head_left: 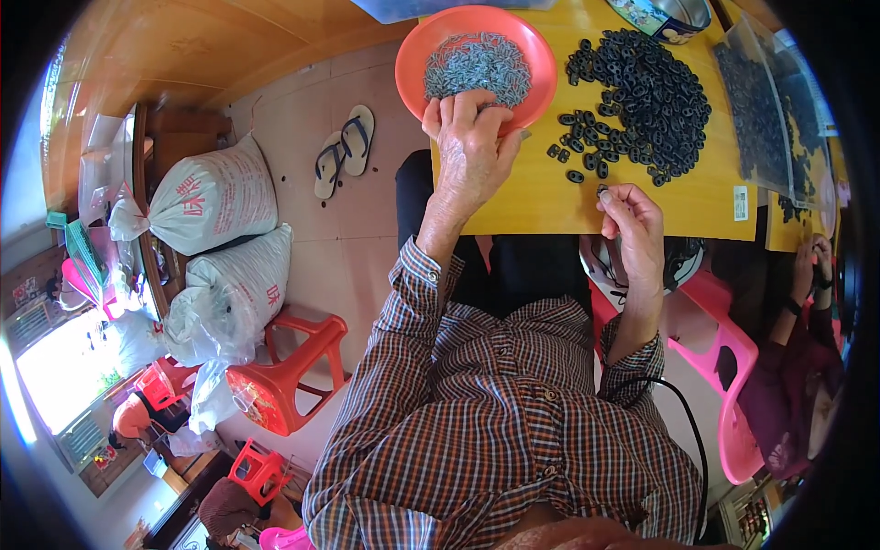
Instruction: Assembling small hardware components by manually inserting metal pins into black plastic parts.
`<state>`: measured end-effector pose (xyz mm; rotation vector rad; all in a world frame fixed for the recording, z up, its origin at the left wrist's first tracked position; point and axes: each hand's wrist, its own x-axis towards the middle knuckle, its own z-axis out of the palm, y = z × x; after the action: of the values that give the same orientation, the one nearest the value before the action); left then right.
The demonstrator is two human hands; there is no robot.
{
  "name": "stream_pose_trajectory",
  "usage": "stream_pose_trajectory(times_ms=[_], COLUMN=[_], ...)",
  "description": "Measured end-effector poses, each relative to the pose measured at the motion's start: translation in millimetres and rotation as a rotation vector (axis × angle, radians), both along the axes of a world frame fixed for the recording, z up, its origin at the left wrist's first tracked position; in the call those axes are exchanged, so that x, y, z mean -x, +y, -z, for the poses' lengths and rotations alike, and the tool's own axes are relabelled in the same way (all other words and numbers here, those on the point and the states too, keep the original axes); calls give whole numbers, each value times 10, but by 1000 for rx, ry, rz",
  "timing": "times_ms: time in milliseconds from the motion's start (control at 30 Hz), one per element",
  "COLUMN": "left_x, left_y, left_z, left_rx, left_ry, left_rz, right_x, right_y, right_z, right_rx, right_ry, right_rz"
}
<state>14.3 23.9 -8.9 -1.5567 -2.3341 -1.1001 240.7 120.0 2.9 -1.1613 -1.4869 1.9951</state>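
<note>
My left hand [469, 147] reaches over the near rim of a coral-red plastic bowl [542, 57]. Its fingers are bent and apart, with the tips down by a heap of small grey metal pins or screws [478, 68]; whether any lies between them is hidden. Close to the table's front edge, my right hand [634, 223] pinches a small black plastic piece [602, 191] between thumb and forefinger. A large pile of similar black two-holed pieces [653, 101] spreads beyond that hand, with several loose ones nearer the bowl.
The yellow table [532, 203] carries a clear plastic container [756, 110] of black pieces at right and a round tin [674, 20] at the back. Another person's hands [807, 266] show at far right. Left are sandals [345, 151], white sacks [220, 197] and a red stool [284, 367].
</note>
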Motion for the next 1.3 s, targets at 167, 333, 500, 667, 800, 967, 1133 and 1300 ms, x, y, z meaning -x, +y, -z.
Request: stream_pose_trajectory(times_ms=[167, 333, 500, 667, 800, 967, 1133, 1300], left_x=[-15, 5, -7, -15, -34, -44, -52, -111], left_y=[12, -17, -61, -73, -39, -24, -4, -3], left_z=[-6, -21, -18, -27, 12, 30, 96, 66], left_rx=[6, 42, 4, -9, -67, -103, -27, 38], left_ry=[-4, -62, -109, -131, -165, -156, -60, 123], left_rz=[-6, -1, 10, 3, -10, -36, -52, -77], right_x=[-22, 0, 3, 16, 10, 22, 33, 52], right_y=[11, -31, -33, -15, -5, -19, -39, -78], right_z=[-3, 27, 59, 88, 97, 95, 115, 123], right_rx=[-31, -40, -56, -68, -80, -96, -115, -146], right_ry=[-10, -19, -11, -23, -20, -6, -39, -32], right_rz=[-26, -13, -13, 4, 4, 3, 15, 21])
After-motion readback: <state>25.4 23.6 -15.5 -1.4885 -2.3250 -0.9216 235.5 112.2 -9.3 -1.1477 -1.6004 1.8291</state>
